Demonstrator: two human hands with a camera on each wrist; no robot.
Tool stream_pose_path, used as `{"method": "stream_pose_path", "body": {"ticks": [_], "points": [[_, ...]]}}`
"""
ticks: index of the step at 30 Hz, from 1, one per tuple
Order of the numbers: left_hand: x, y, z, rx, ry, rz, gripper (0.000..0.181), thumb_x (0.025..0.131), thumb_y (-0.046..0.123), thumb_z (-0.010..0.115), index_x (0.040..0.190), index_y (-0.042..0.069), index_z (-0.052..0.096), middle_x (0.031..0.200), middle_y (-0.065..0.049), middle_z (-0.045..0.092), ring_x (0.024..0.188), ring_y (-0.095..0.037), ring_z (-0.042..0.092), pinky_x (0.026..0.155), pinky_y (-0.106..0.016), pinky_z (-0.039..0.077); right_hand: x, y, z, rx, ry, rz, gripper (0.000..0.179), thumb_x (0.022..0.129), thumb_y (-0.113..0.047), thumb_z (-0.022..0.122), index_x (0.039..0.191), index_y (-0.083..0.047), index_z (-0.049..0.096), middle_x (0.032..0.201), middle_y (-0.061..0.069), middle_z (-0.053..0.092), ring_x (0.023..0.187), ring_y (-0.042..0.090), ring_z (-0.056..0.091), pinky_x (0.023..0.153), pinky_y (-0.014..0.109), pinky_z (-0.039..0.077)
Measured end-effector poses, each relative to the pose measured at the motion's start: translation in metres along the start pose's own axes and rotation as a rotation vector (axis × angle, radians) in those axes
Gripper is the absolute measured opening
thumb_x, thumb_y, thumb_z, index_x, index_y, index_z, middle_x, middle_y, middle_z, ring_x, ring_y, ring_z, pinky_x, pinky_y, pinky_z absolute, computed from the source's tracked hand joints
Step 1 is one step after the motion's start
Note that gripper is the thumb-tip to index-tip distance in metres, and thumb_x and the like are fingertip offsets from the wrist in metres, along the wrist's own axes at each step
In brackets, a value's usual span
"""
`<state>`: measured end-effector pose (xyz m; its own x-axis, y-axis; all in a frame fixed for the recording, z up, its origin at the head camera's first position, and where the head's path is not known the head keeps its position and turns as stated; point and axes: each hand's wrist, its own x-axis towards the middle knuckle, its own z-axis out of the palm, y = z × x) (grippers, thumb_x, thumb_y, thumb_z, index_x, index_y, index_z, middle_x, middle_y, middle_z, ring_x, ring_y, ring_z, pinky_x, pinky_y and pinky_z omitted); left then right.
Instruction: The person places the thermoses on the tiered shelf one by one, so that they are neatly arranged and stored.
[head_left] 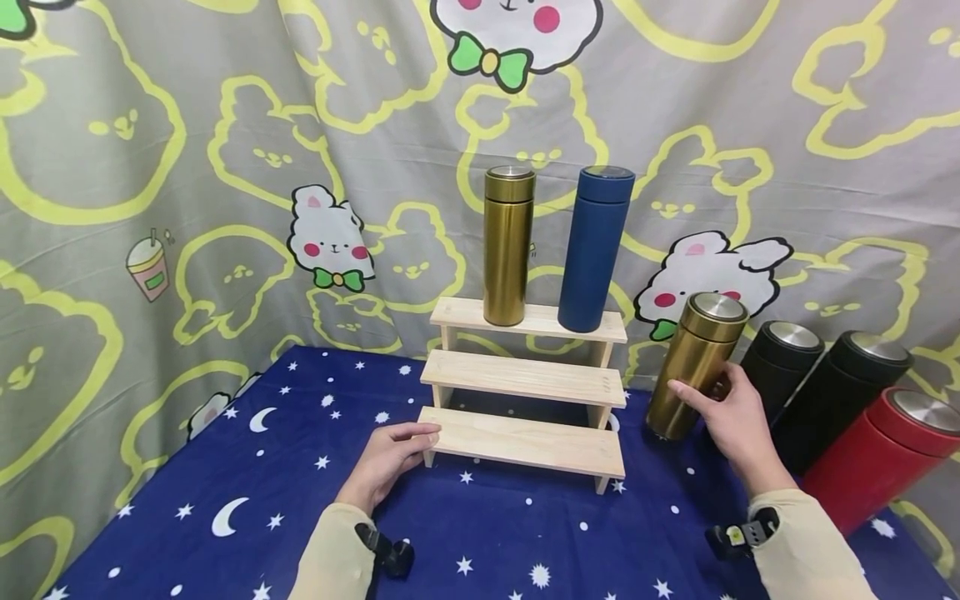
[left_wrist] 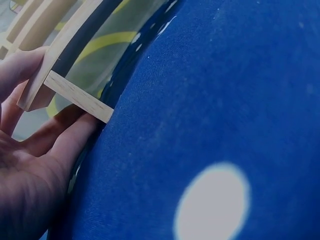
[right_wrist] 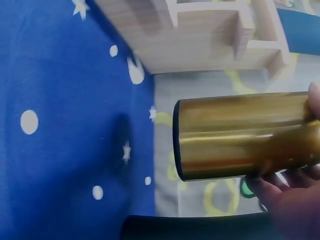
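While a grey curtain (head_left: 408,162) with yellow outlined animals hangs behind the wooden rack (head_left: 517,437), a dark blue cloth (head_left: 300,492) printed with white stars and moons spreads beneath it. You have three stepped shelves on that rack, climbing away from you. At the right part of its top shelf stands a blue bottle (head_left: 596,250), and to the left of that, on the same shelf and apart from it, an upright gold bottle (head_left: 509,258). To the right of the rack you have a red bottle (head_left: 877,462), nearest you, then a tall black bottle (head_left: 840,404) and another black bottle (head_left: 780,362) beyond it.

Just beside the rack's right end is the tilted gold bottle (head_left: 697,350), its base clear of the cloth. Your right hand (head_left: 738,425) is clamped round its side, thumb across the front. Your left hand (head_left: 386,462) grips the left end of the rack's lowest shelf, thumb above and fingers below by the leg. You wear a black strap (head_left: 386,552) on your left wrist and a matching band (head_left: 742,535) on your right.
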<state>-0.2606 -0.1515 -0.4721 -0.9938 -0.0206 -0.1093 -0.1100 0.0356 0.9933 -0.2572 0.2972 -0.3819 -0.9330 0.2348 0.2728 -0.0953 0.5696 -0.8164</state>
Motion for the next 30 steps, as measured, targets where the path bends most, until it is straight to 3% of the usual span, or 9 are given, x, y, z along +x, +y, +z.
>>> {"method": "stream_pose_path", "body": {"ticks": [5,10,30], "points": [[0.003,0.0,0.0,-0.013,-0.003,-0.004,0.029,0.083,0.018,0.08,0.107,0.003,0.075,0.118,-0.014,0.066,0.102,-0.023,0.064,0.091,-0.041,0.051,-0.003,-0.009,-0.007,0.008,0.019,-0.04,0.073,0.09,-0.034,0.073,0.139,0.008,0.038,0.123,0.026,0.053,0.095,0.016,0.053,0.072,0.016,0.041],[0.004,-0.001,0.0,-0.016,0.0,-0.011,0.028,0.083,0.017,0.08,0.107,0.003,0.076,0.118,-0.013,0.066,0.102,-0.022,0.064,0.09,-0.041,0.051,-0.007,-0.018,-0.011,0.068,0.016,-0.051,0.07,0.089,-0.029,0.075,0.138,0.007,0.039,0.122,0.022,0.053,0.088,-0.001,0.052,0.071,0.012,0.043],[-0.001,0.0,0.001,-0.025,-0.002,-0.012,0.028,0.084,0.016,0.079,0.108,0.001,0.075,0.118,-0.013,0.066,0.101,-0.021,0.064,0.091,-0.042,0.051,-0.026,-0.038,-0.023,0.033,-0.034,-0.085,0.07,0.087,-0.032,0.077,0.14,0.0,0.043,0.122,0.02,0.057,0.092,0.003,0.055,0.071,0.012,0.044]]}}
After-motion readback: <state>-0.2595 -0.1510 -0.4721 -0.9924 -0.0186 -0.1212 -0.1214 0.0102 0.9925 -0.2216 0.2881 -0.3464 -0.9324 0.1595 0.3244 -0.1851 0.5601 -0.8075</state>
